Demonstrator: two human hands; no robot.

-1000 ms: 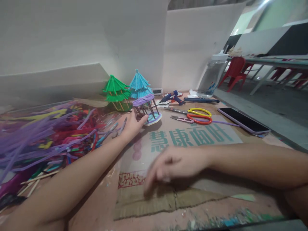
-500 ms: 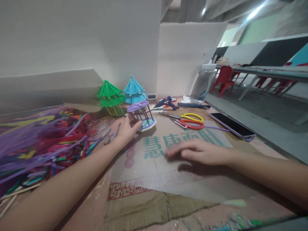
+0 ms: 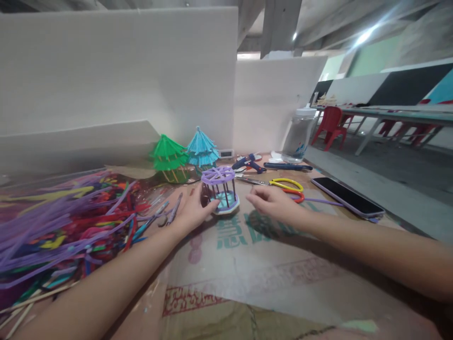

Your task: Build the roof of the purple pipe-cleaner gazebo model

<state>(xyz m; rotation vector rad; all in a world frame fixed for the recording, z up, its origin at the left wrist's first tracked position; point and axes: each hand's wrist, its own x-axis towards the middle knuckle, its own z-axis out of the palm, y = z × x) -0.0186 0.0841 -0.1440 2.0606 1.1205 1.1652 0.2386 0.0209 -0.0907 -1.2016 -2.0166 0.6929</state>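
Observation:
A small pavilion model (image 3: 218, 176) stands on the cardboard sheet (image 3: 247, 269). It has a purple spoked ring on top, dark thin posts and a light blue base edged in purple and white. Around its left side is my left hand (image 3: 196, 208), with the thumb at the base's front edge and the other fingers partly hidden behind. My right hand (image 3: 271, 200) hovers just right of the model, apart from it. Its fingers are loosely bent, and nothing shows in them. Behind stand a green tiered-roof pavilion (image 3: 170, 158) and a light blue one (image 3: 201, 146).
Coloured pipe cleaners (image 3: 71, 222) heap at the left. Scissors (image 3: 286, 184), a glue gun (image 3: 249, 163), a dark blue-handled tool (image 3: 288, 166), a phone (image 3: 347, 196) and a water bottle (image 3: 299, 134) lie or stand to the right. White boards (image 3: 141, 71) rise behind.
My right hand has moved toward the pavilion model, its fingers now more bent. The model stands more upright, with my left hand still at its left side. The view has tilted up slightly.

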